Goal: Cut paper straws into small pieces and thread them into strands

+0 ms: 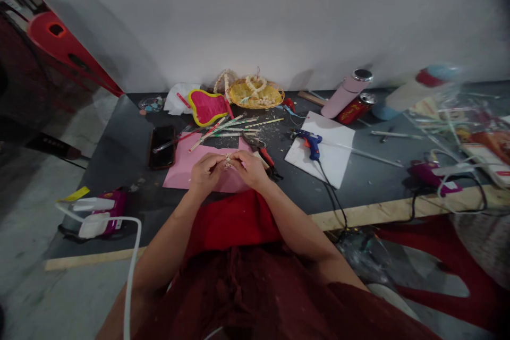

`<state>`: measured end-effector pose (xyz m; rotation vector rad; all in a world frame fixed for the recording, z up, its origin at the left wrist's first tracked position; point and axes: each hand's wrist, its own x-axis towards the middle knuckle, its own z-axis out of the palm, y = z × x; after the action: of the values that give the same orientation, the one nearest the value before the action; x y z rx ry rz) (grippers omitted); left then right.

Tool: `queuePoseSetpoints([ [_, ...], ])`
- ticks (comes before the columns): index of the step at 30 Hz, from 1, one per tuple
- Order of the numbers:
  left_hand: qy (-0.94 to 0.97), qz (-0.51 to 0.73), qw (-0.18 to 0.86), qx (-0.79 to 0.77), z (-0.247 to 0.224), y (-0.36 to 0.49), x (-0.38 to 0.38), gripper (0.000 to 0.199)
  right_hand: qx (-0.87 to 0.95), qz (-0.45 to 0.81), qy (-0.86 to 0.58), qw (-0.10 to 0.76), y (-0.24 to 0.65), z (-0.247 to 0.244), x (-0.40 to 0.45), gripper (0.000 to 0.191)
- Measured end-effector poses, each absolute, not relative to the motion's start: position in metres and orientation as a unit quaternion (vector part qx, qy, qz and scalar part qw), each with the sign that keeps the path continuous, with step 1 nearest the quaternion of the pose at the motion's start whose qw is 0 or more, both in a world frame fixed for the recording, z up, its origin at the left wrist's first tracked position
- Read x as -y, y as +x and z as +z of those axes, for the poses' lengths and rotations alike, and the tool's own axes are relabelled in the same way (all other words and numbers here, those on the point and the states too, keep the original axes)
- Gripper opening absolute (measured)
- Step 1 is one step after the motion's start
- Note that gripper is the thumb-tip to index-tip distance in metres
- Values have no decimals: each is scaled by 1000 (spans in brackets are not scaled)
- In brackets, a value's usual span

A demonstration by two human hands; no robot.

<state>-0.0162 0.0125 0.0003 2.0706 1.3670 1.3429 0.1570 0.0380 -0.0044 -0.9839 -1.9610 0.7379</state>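
Note:
Between my two hands, over a pink sheet (183,172), is a small cream-coloured beaded piece (228,160). My left hand (207,171) pinches its left side. Fingers of my right hand (250,167) close on its right side. The piece's exact shape is too small to make out. Just right of my right hand lie pliers with red handles (266,157). Behind the hands, printed paper strips (219,130) are spread in a loose pile among white crumbs.
A phone (162,147) lies at left. A yellow basket (239,96) with beaded loops stands by the wall. A blue glue gun (313,141) rests on a white board (338,164), its cord hanging over the edge. Pink flask (345,96) and red can (356,108) stand behind; power strips lie on both sides.

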Motion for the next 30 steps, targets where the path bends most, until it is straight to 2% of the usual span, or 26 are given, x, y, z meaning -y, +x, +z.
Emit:
queuePoseSetpoints([
  [30,712,440,180,-517,-6,-17,-10,20,794,261,-382,393,160,-11,-41,15],
])
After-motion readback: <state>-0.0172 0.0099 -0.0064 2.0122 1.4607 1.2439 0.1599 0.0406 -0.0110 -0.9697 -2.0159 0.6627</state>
